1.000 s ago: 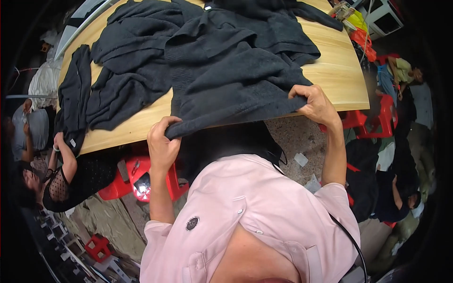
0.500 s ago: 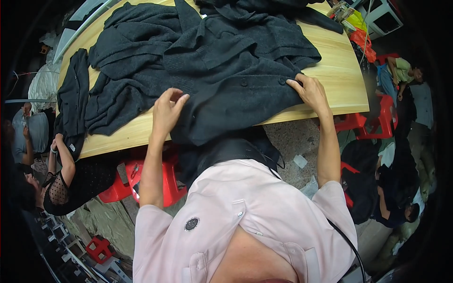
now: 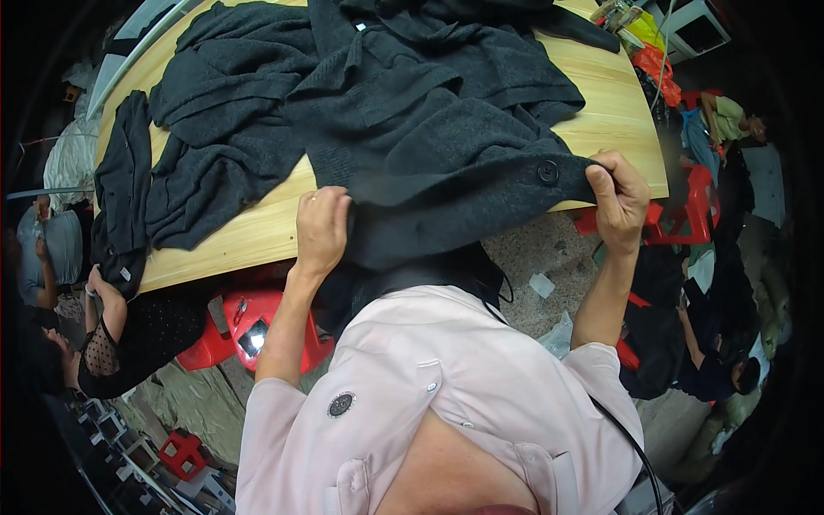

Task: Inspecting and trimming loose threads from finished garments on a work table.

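A dark grey knit cardigan (image 3: 455,215) lies partly on the table, its near edge hanging over the front toward my lap. My right hand (image 3: 620,196) pinches the right end of its front band, thumb on top, close beside a large dark button (image 3: 548,172). At the other end, my left hand (image 3: 323,230) is closed at the cardigan's left edge; its fingertips are partly hidden. Between both hands the band is stretched and raised, a little blurred. More dark knit garments (image 3: 232,112) are heaped behind and to the left.
The pale wooden table (image 3: 614,129) curves around the heap. On the left, another person's hand (image 3: 101,283) touches a dark garment. Red plastic stools (image 3: 257,322) stand under and beside the table. Bags, including a red one (image 3: 657,73), sit at the far right. Other people sit on both sides.
My right hand has moved right and nearer, drawing the buttoned band out taut. My left hand has shifted slightly right and nearer. One button shows plainly now where two showed before.
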`<state>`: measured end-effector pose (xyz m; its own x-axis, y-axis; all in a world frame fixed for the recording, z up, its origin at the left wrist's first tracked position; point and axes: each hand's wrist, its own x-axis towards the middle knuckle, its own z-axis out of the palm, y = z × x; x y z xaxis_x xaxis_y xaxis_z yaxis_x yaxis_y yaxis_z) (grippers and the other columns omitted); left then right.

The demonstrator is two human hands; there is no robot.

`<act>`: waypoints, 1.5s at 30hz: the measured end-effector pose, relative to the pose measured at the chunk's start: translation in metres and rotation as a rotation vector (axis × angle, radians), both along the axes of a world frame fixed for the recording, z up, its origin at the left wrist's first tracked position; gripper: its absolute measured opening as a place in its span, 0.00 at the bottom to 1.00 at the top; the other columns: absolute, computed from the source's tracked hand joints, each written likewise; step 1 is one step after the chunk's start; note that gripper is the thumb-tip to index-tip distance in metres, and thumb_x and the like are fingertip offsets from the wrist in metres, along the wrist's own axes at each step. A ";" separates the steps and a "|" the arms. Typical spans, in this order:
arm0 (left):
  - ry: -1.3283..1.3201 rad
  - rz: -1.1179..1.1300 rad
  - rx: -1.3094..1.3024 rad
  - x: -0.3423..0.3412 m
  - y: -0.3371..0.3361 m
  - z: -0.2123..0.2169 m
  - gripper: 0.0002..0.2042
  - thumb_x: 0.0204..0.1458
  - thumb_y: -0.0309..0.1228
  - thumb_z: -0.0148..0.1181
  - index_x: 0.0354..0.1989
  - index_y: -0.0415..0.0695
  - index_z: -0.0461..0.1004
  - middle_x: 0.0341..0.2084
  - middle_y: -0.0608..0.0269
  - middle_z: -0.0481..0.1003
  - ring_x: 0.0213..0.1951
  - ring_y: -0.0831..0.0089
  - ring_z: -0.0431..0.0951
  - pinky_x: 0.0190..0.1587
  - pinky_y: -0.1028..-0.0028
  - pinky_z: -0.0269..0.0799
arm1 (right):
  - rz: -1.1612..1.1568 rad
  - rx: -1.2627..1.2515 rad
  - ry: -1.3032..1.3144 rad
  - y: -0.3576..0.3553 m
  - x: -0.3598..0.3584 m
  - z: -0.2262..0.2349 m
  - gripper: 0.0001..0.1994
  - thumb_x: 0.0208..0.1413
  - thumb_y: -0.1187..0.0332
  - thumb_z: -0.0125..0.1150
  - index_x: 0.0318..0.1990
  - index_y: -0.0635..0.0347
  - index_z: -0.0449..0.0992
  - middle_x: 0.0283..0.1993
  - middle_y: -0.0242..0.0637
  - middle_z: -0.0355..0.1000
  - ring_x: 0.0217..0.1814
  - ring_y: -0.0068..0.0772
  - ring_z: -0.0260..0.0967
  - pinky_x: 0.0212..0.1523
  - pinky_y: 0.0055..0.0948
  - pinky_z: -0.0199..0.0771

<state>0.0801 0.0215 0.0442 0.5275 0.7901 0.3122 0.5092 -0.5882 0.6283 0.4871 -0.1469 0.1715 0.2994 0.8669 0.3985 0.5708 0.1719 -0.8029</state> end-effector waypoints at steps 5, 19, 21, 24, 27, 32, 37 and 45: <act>-0.689 0.112 -0.797 0.041 0.035 0.045 0.16 0.79 0.37 0.54 0.41 0.36 0.77 0.31 0.78 0.71 0.35 0.88 0.66 0.36 0.77 0.62 | -0.083 -0.136 -0.123 0.017 0.025 0.011 0.11 0.71 0.71 0.70 0.38 0.72 0.80 0.26 0.34 0.69 0.29 0.21 0.64 0.31 0.27 0.62; 0.242 0.060 0.336 0.132 0.090 -0.026 0.11 0.71 0.36 0.64 0.37 0.45 0.77 0.20 0.47 0.81 0.25 0.47 0.87 0.26 0.54 0.80 | -0.135 -0.422 -0.172 0.017 0.041 -0.102 0.29 0.53 0.55 0.85 0.53 0.68 0.82 0.48 0.53 0.84 0.52 0.51 0.84 0.56 0.41 0.81; 0.111 0.158 0.411 0.123 0.098 -0.015 0.08 0.71 0.36 0.63 0.40 0.47 0.79 0.20 0.51 0.82 0.25 0.49 0.87 0.26 0.53 0.79 | -0.132 -0.481 -0.032 -0.008 0.044 -0.102 0.33 0.51 0.58 0.86 0.60 0.66 0.81 0.53 0.47 0.84 0.57 0.42 0.82 0.62 0.37 0.79; 0.061 0.142 0.420 0.116 0.097 0.000 0.08 0.71 0.37 0.65 0.41 0.47 0.79 0.28 0.54 0.83 0.28 0.49 0.87 0.27 0.55 0.79 | -0.117 -0.453 0.105 -0.030 0.062 -0.125 0.33 0.53 0.62 0.85 0.63 0.67 0.79 0.54 0.40 0.81 0.56 0.30 0.78 0.61 0.31 0.76; 0.100 0.007 0.325 0.127 0.079 0.013 0.14 0.64 0.41 0.72 0.43 0.45 0.78 0.38 0.56 0.80 0.38 0.52 0.86 0.37 0.58 0.82 | -0.166 -0.434 0.105 -0.036 0.058 -0.137 0.24 0.57 0.64 0.82 0.57 0.67 0.81 0.52 0.41 0.81 0.55 0.33 0.78 0.59 0.33 0.76; 0.250 -0.023 0.398 0.149 0.082 -0.025 0.11 0.57 0.31 0.72 0.41 0.42 0.77 0.38 0.53 0.79 0.42 0.52 0.85 0.46 0.54 0.82 | -0.226 -0.260 -0.117 -0.027 0.046 -0.161 0.15 0.63 0.66 0.75 0.48 0.69 0.81 0.48 0.49 0.79 0.52 0.37 0.78 0.54 0.37 0.76; -0.111 0.141 0.451 0.117 0.087 0.020 0.10 0.63 0.21 0.64 0.50 0.45 0.82 0.43 0.55 0.84 0.39 0.52 0.89 0.40 0.59 0.86 | -0.200 -0.206 0.142 -0.022 0.059 -0.149 0.08 0.68 0.72 0.68 0.47 0.68 0.80 0.35 0.31 0.75 0.41 0.21 0.70 0.45 0.28 0.74; -0.122 0.041 0.150 0.022 0.069 -0.020 0.11 0.59 0.17 0.68 0.48 0.40 0.88 0.48 0.55 0.87 0.48 0.54 0.89 0.51 0.63 0.85 | -0.192 -0.557 -0.657 0.024 0.112 -0.074 0.16 0.55 0.69 0.76 0.47 0.66 0.81 0.34 0.59 0.80 0.39 0.64 0.81 0.42 0.50 0.81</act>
<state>0.1017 0.0906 0.0240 0.4464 0.7500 0.4881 0.4600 -0.6602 0.5937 0.5989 -0.1230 0.0975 0.3191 0.9447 0.0758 0.9253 -0.2933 -0.2403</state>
